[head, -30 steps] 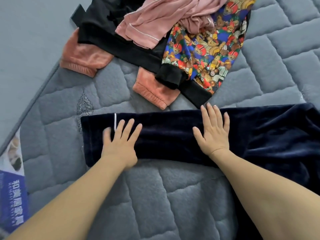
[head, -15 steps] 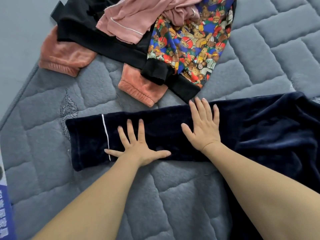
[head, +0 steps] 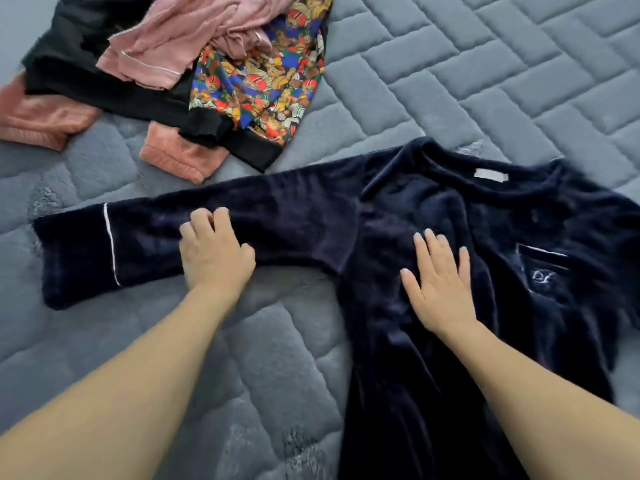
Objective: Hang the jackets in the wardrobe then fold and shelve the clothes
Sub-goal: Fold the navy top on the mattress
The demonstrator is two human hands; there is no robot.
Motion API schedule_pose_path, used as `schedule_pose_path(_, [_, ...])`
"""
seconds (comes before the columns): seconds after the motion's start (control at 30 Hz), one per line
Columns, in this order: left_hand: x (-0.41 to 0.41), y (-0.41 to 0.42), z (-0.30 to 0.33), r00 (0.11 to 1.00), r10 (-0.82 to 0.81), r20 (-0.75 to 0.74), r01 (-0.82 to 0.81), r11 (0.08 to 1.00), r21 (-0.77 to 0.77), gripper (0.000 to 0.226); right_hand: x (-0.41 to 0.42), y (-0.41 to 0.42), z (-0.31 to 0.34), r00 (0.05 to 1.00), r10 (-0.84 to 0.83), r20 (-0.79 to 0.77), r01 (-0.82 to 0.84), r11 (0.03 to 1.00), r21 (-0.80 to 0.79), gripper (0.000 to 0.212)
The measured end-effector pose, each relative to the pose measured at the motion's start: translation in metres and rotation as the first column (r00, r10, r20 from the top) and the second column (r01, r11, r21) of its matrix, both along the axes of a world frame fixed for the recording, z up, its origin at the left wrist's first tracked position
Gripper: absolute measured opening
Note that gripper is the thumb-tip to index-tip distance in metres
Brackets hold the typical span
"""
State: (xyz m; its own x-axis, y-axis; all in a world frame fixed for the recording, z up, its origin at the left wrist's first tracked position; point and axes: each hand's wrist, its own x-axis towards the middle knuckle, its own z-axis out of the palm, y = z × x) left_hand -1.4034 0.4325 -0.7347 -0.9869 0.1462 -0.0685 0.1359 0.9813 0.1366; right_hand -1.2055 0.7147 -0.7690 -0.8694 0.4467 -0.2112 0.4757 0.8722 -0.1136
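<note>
A navy fleece pyjama top (head: 433, 202) lies spread flat on the grey quilted mattress (head: 485, 71), collar away from me. Its sleeve (head: 294, 220) stretches out to the left and ends in a cuff with white piping. My left hand (head: 214, 251) sits on the middle of that sleeve, fingers curled into the fabric and thumb at the lower edge. My right hand (head: 440, 285) presses flat, fingers straight, on the chest of the top, left of the embroidered pocket (head: 540, 268).
A heap of clothes lies at the upper left: a pink garment (head: 166, 46), a bear-print piece (head: 263, 81), a black garment (head: 104, 95) and salmon cuffs (head: 176, 154). Bare mattress stretches to the upper right and in front of me.
The view swung right, bringing the body of the top into sight. My right hand slid from the sleeve onto the chest. My left hand's spread fingers have curled into the sleeve.
</note>
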Motion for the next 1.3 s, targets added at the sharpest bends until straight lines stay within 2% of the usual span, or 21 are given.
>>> schedule_pose_path(0.03, [0.025,0.024,0.003,0.996,0.08,0.043,-0.087,0.975,0.205,0.056,0.025,0.012,0.001,0.997,-0.064,0.036,0.064,0.998,0.017,0.074])
schedule_pose_path(0.07, [0.051,0.051,0.007,0.958,0.171,0.228,-0.249,0.89,0.381,0.048,0.048,0.023,0.003,0.99,-0.124,0.067,0.122,0.992,0.029,0.077])
schedule_pose_path(0.13, [0.097,0.096,0.006,0.75,0.226,0.622,-0.583,0.669,0.461,0.058,0.089,0.038,0.007,0.974,-0.192,0.118,0.188,0.981,0.047,0.08])
schedule_pose_path(0.17, [0.111,0.111,0.004,0.711,0.188,0.677,-0.608,0.647,0.46,0.064,0.107,0.043,0.008,0.97,-0.202,0.134,0.195,0.978,0.068,0.079])
schedule_pose_path(0.27, [0.125,0.128,0.0,0.715,0.095,0.693,-0.53,0.721,0.447,0.066,0.152,0.047,0.008,0.95,-0.267,0.159,0.253,0.962,0.101,0.074])
schedule_pose_path(0.37, [0.133,0.119,0.002,0.476,-0.01,0.879,-0.647,0.673,0.358,0.041,0.18,0.042,0.009,0.901,-0.42,0.106,0.419,0.907,0.031,0.074])
schedule_pose_path(0.4, [0.135,0.111,0.002,0.461,0.001,0.888,-0.659,0.67,0.342,0.028,0.187,0.039,0.01,0.872,-0.485,0.066,0.487,0.873,-0.014,0.074])
schedule_pose_path(0.43, [0.134,0.102,0.002,0.517,0.058,0.854,-0.679,0.636,0.368,0.021,0.193,0.038,0.011,0.834,-0.552,0.02,0.552,0.831,-0.067,0.075])
schedule_pose_path(0.5, [0.13,0.075,-0.004,0.63,0.286,0.722,-0.744,0.487,0.457,0.027,0.206,0.036,0.015,0.726,-0.687,-0.035,0.675,0.721,-0.153,0.079])
schedule_pose_path(0.57, [0.142,0.051,-0.002,0.599,0.329,0.73,-0.787,0.408,0.462,0.042,0.22,0.034,0.019,0.58,-0.814,-0.013,0.798,0.572,-0.192,0.086])
schedule_pose_path(0.67, [0.21,0.046,0.009,0.482,0.103,0.87,-0.728,0.6,0.333,0.06,0.241,0.023,0.024,0.399,-0.913,0.081,0.901,0.375,-0.216,0.091])
schedule_pose_path(0.7, [0.232,0.049,0.013,0.441,0.084,0.893,-0.69,0.669,0.278,0.06,0.248,0.017,0.024,0.395,-0.912,0.112,0.899,0.359,-0.251,0.085])
schedule_pose_path(0.77, [0.259,0.055,0.016,0.42,0.111,0.901,-0.666,0.712,0.223,0.053,0.261,0.008,0.028,0.439,-0.88,0.18,0.85,0.341,-0.402,0.065])
schedule_pose_path(0.87, [0.261,0.052,0.035,0.545,0.213,0.811,-0.631,0.741,0.229,0.039,0.276,0.022,0.043,0.414,-0.861,0.296,0.754,0.142,-0.641,0.051])
schedule_pose_path(0.93, [0.247,0.034,0.046,0.724,0.391,0.568,-0.546,0.828,0.126,0.032,0.291,0.045,0.054,0.376,-0.844,0.382,0.657,-0.048,-0.752,0.054])
schedule_pose_path(0.97, [0.245,0.022,0.051,0.764,0.469,0.443,-0.54,0.841,0.041,0.037,0.3,0.056,0.06,0.394,-0.8,0.452,0.61,-0.14,-0.78,0.052])
schedule_pose_path(1.0, [0.248,0.012,0.054,0.746,0.538,0.393,-0.578,0.816,-0.018,0.047,0.309,0.063,0.066,0.442,-0.725,0.528,0.603,-0.195,-0.773,0.05])
schedule_pose_path(1.07, [0.27,0.009,0.061,0.639,0.587,0.497,-0.655,0.754,-0.05,0.056,0.326,0.055,0.076,0.554,-0.535,0.638,0.649,-0.202,-0.733,0.045])
schedule_pose_path(1.13, [0.306,0.018,0.064,0.492,0.498,0.714,-0.696,0.718,-0.022,0.035,0.341,0.033,0.077,0.57,-0.469,0.675,0.701,-0.15,-0.697,0.045])
schedule_pose_path(1.17, [0.322,0.023,0.064,0.456,0.434,0.777,-0.706,0.708,0.019,0.025,0.347,0.023,0.076,0.537,-0.506,0.675,0.699,-0.181,-0.692,0.049])
schedule_pose_path(1.3, [0.338,0.024,0.072,0.55,0.257,0.794,-0.714,0.638,0.288,0.035,0.365,0.003,0.083,0.395,-0.675,0.623,0.576,-0.346,-0.741,0.058])
